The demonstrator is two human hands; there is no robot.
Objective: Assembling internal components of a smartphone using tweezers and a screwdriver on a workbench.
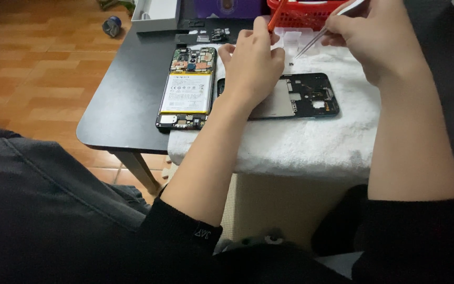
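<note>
Pinched between thumb and fingers of the left hand [252, 66] is a thin orange-handled tool [277, 16], its shaft slanting up and away toward the far edge of the table [127, 105]; the working tip is hidden behind the fingers. The right hand [371, 37] is closed on a pair of slim metal tweezers [316, 39], whose points angle down to the left and hover just over the white towel [311, 142] near a tiny dark speck, though I cannot tell whether they hold anything. Beside the left hand, at the towel's left edge and partly on the bare black tabletop, lies an opened phone [187, 89] with its back removed: a pale battery with a yellow band fills the middle, and green and copper-coloured circuit boards with a small camera lens show at the far end, more board at the near end. Just right of it, partly covered by the left wrist, lies a dark phone frame [306, 97], flat on the towel, with cut-outs and a pale grey panel inside. Along the far edge stand a red plastic basket [300, 18], a white box [156, 16] and several small dark parts [206, 36].
</note>
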